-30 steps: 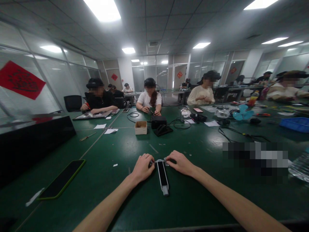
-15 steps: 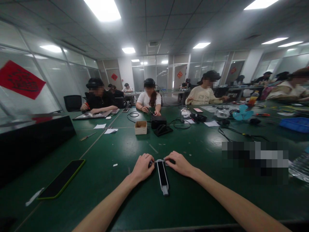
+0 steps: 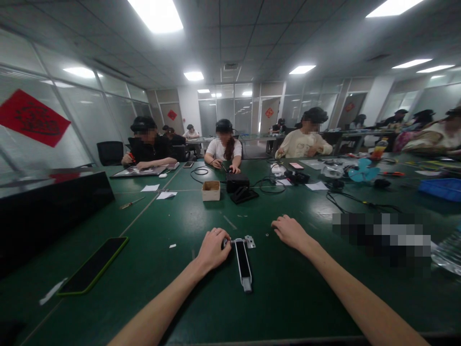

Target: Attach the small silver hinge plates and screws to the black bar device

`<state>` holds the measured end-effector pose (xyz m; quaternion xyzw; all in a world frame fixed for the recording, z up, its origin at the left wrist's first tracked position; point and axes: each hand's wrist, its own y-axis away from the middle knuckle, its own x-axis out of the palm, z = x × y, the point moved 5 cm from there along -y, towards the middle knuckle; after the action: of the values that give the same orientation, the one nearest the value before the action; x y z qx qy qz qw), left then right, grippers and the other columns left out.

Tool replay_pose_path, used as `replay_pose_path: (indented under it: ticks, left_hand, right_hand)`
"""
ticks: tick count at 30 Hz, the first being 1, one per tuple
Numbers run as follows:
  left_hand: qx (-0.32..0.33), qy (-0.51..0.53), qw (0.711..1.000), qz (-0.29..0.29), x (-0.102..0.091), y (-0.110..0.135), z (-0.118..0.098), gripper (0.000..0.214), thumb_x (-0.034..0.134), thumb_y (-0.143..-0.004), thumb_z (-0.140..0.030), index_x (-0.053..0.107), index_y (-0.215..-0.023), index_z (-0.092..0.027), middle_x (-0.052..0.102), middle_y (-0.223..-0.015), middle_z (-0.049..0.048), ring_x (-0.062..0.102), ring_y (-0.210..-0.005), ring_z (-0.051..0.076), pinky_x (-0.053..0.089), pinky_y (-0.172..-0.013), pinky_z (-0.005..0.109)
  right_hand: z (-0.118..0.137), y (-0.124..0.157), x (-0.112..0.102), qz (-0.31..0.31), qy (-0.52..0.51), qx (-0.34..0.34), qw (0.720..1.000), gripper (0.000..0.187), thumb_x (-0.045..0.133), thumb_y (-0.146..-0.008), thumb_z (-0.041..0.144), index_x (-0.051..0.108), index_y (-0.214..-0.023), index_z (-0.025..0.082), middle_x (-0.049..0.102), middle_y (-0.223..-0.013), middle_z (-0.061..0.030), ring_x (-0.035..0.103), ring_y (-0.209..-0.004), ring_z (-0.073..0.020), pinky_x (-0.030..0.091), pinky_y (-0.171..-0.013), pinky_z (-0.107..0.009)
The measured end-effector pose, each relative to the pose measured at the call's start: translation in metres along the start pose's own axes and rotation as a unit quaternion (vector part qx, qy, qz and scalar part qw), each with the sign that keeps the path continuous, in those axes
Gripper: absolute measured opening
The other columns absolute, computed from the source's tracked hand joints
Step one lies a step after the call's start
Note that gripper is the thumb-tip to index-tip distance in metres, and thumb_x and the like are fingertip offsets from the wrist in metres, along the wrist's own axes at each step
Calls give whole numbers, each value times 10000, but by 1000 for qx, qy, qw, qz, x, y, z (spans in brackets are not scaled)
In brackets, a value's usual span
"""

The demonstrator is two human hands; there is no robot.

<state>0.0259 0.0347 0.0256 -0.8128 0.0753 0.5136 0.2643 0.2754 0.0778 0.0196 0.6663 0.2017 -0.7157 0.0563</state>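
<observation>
A long narrow device point(image 3: 243, 262) with a black face and a pale frame lies on the green table in front of me. My left hand point(image 3: 213, 247) is closed around a dark rounded part point(image 3: 225, 242) at its far left end. On the opposite side a small metal plate with holes point(image 3: 250, 241) sticks out, with no hand on it. My right hand point(image 3: 291, 232) is off to the right, apart from the device, fingers extended and slightly bent low over the table. A tiny ring point(image 3: 267, 235) lies just left of that hand; whatever is under its fingertips is hidden.
A phone in a green case point(image 3: 93, 265) lies at left, with a screwdriver point(image 3: 132, 203) beyond it. Farther off stand a small open box point(image 3: 211, 191) and a black device point(image 3: 237, 183). Cables, a blue fan point(image 3: 363, 170) and a blue tray point(image 3: 440, 188) sit at right. Several people sit opposite.
My right hand has let go of the device's metal plate and moved right, to where small rings lay. The left hand keeps its hold. One ring now shows farther left.
</observation>
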Motion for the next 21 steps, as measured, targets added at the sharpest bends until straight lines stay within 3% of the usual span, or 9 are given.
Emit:
replay_pose_path:
  ticks: [6,12,16,21]
  left_hand:
    - [-4,0,1000,-14,0,0,2,99,492,-824,-194,590,-838,-184,605,-905,46,537,-867,204,411,-782,339]
    - [17,27,998,-52,-7,1,-3,101,470,-839,-186,566,-869,-191,599,-920,44,537,-883,197,412,-791,333]
    - [77,34,996,-41,-10,5,-14,95,491,-867,-248,561,-893,-190,598,-932,40,538,-881,188,404,-791,322]
    - [147,21,988,-34,-8,9,-27,132,587,-847,-306,569,-911,-191,614,-935,42,549,-870,185,396,-775,313]
  right_hand:
    - [-1,1,4,9,-16,5,1000,129,546,-815,129,657,-762,166,648,-802,-106,591,-800,-234,442,-681,-315]
    - [13,2,-12,-37,-80,-12,996,106,501,-869,190,599,-843,161,618,-861,-88,568,-803,-211,451,-716,-329]
    - [46,6,-22,-86,-256,-55,961,147,480,-898,250,603,-902,168,622,-877,-54,577,-788,-172,469,-708,-299]
    - [101,19,-20,-75,-389,-99,913,132,550,-863,277,644,-879,185,657,-822,-19,598,-742,-151,475,-678,-266]
